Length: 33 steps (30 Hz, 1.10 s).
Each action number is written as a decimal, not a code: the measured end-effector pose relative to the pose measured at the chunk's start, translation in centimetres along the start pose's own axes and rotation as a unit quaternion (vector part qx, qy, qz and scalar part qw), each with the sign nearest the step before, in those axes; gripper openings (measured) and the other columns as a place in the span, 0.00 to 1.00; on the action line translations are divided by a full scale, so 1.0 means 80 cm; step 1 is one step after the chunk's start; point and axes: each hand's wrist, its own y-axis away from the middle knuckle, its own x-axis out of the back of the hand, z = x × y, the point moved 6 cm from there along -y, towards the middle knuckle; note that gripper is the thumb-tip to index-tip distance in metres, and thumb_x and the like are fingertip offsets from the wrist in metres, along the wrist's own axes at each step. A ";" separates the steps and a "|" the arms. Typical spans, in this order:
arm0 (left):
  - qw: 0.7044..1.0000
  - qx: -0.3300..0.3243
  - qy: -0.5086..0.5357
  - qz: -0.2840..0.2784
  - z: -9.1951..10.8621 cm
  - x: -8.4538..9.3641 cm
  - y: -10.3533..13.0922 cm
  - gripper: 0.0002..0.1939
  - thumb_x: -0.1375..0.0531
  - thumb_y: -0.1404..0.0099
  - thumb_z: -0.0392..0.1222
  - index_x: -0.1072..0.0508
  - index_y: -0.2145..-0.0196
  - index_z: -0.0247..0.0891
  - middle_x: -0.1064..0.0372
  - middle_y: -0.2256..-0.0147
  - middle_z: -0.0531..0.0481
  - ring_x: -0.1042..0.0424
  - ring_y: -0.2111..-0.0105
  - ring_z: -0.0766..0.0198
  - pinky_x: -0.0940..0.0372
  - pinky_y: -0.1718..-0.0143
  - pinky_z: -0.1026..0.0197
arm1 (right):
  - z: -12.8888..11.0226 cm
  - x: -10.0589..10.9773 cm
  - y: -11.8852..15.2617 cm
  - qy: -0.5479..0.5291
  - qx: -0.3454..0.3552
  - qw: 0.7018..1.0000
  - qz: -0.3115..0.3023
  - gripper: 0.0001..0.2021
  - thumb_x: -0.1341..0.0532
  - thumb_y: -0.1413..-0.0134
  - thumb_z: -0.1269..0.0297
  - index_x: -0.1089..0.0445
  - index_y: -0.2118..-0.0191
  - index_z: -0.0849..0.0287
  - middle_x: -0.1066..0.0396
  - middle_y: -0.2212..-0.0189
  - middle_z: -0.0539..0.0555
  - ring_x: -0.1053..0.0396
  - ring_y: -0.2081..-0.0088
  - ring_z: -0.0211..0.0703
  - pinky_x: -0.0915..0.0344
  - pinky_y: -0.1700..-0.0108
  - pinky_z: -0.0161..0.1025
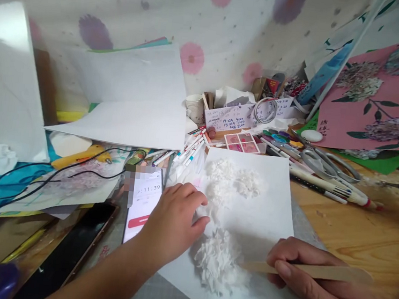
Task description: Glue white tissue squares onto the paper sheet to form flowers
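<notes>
A wooden craft stick (pixel 325 272) is pinched between the thumb and fingers of my right hand (pixel 300 276). Its far tip meets the right side of a fluffy clump of white paper petals (pixel 217 261) on a white sheet of paper (pixel 266 222). My left hand (pixel 177 218) rests over the sheet's left edge, thumb apart from loosely curved fingers, with nothing visible in it. More ruffled white clumps (pixel 219 179) and a smaller one (pixel 248 182) lie farther up the sheet. Whether my left fingertips touch the paper, I cannot tell.
Left of my hand lie a phone showing a timer (pixel 146 186), a dark phone (pixel 70 250) and a yellow glue gun (pixel 79 156) with a black cord. Scissors (pixel 320 156), markers (pixel 318 182) and a pink flower picture (pixel 377 101) are at right. Pens (pixel 194 149) crowd the back.
</notes>
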 end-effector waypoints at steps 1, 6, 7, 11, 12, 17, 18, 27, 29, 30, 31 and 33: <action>1.000 0.003 0.003 0.005 0.001 0.000 0.000 0.08 0.39 0.42 0.39 0.29 0.63 0.40 0.33 0.62 0.49 0.36 0.58 0.56 0.42 0.54 0.51 | 0.003 0.000 0.001 0.003 -0.003 1.000 0.000 0.16 0.49 0.38 0.53 0.31 0.72 0.52 0.33 0.77 0.48 0.34 0.73 0.38 0.37 0.72 0.30; 0.999 0.018 -0.032 0.016 0.005 -0.005 -0.003 0.09 0.37 0.42 0.44 0.30 0.65 0.39 0.31 0.64 0.49 0.35 0.60 0.54 0.42 0.55 0.50 | 0.015 -0.002 0.001 0.020 -0.008 1.000 0.002 0.19 0.51 0.38 0.51 0.31 0.73 0.53 0.36 0.77 0.49 0.36 0.73 0.38 0.37 0.71 0.31; 0.999 0.021 -0.043 0.017 0.006 -0.006 -0.005 0.09 0.37 0.42 0.44 0.30 0.65 0.39 0.31 0.65 0.49 0.34 0.60 0.54 0.42 0.56 0.50 | 0.016 -0.003 0.000 0.021 -0.008 1.000 -0.001 0.20 0.52 0.38 0.50 0.31 0.73 0.53 0.36 0.77 0.49 0.36 0.73 0.38 0.37 0.71 0.31; 0.996 0.012 -0.077 0.033 0.012 -0.010 -0.009 0.07 0.39 0.42 0.42 0.31 0.67 0.39 0.31 0.68 0.49 0.34 0.62 0.54 0.42 0.59 0.51 | 0.018 -0.004 -0.002 0.023 -0.003 1.000 -0.007 0.20 0.53 0.37 0.50 0.32 0.73 0.53 0.36 0.77 0.49 0.36 0.73 0.39 0.38 0.70 0.31; 0.996 0.006 -0.083 0.037 0.014 -0.010 -0.010 0.05 0.40 0.42 0.40 0.31 0.67 0.39 0.31 0.68 0.49 0.34 0.63 0.54 0.42 0.59 0.51 | 0.018 -0.004 -0.002 0.025 -0.003 1.000 -0.004 0.20 0.52 0.38 0.50 0.32 0.73 0.53 0.36 0.76 0.49 0.36 0.73 0.39 0.37 0.69 0.31; 0.996 -0.008 -0.082 0.039 0.013 -0.008 -0.009 0.07 0.47 0.41 0.30 0.34 0.74 0.38 0.33 0.71 0.49 0.35 0.66 0.56 0.43 0.62 0.53 | 0.018 -0.002 -0.001 0.008 -0.018 1.000 0.004 0.19 0.51 0.38 0.50 0.32 0.73 0.53 0.36 0.76 0.49 0.36 0.72 0.39 0.37 0.69 0.32; 0.996 -0.006 -0.075 0.040 0.010 -0.007 -0.009 0.07 0.47 0.41 0.29 0.34 0.74 0.38 0.33 0.72 0.50 0.35 0.67 0.57 0.44 0.63 0.54 | 0.017 -0.003 0.000 -0.004 -0.024 1.000 0.002 0.19 0.51 0.38 0.50 0.32 0.73 0.54 0.35 0.76 0.49 0.35 0.71 0.39 0.37 0.69 0.32; 0.998 -0.007 0.033 0.048 -0.001 0.009 -0.009 0.07 0.46 0.38 0.30 0.34 0.72 0.38 0.33 0.74 0.55 0.34 0.71 0.65 0.41 0.68 0.62 | 0.001 0.003 -0.003 -0.070 -0.043 0.997 0.002 0.19 0.47 0.41 0.49 0.30 0.73 0.55 0.32 0.75 0.50 0.34 0.70 0.40 0.36 0.68 0.33; 0.994 -0.037 0.088 0.059 0.007 0.011 -0.004 0.06 0.45 0.37 0.32 0.32 0.71 0.38 0.31 0.71 0.54 0.32 0.69 0.65 0.39 0.65 0.62 | -0.001 0.006 -0.005 -0.112 -0.036 0.993 0.018 0.17 0.45 0.42 0.49 0.30 0.73 0.55 0.31 0.76 0.50 0.34 0.71 0.39 0.36 0.69 0.33; 0.989 -0.061 0.119 0.067 0.013 0.013 -0.001 0.05 0.44 0.37 0.32 0.31 0.70 0.38 0.30 0.69 0.54 0.32 0.66 0.65 0.39 0.63 0.61 | -0.001 0.008 -0.005 -0.134 -0.033 0.990 0.027 0.16 0.44 0.42 0.50 0.30 0.72 0.54 0.31 0.76 0.49 0.34 0.71 0.38 0.37 0.69 0.33; 0.982 -0.088 0.147 0.075 0.020 0.014 0.003 0.05 0.44 0.37 0.33 0.30 0.69 0.39 0.30 0.67 0.53 0.31 0.64 0.64 0.38 0.61 0.60 | -0.001 0.009 -0.006 -0.150 -0.031 0.988 0.032 0.15 0.43 0.42 0.51 0.30 0.72 0.54 0.31 0.76 0.49 0.34 0.71 0.38 0.37 0.69 0.32; 0.972 -0.134 0.177 0.077 0.034 0.013 0.009 0.05 0.43 0.37 0.33 0.27 0.68 0.39 0.31 0.63 0.51 0.32 0.61 0.63 0.38 0.58 0.59 | -0.003 0.010 -0.006 -0.165 -0.031 0.985 0.040 0.12 0.42 0.43 0.53 0.30 0.71 0.54 0.31 0.76 0.48 0.35 0.72 0.36 0.38 0.70 0.31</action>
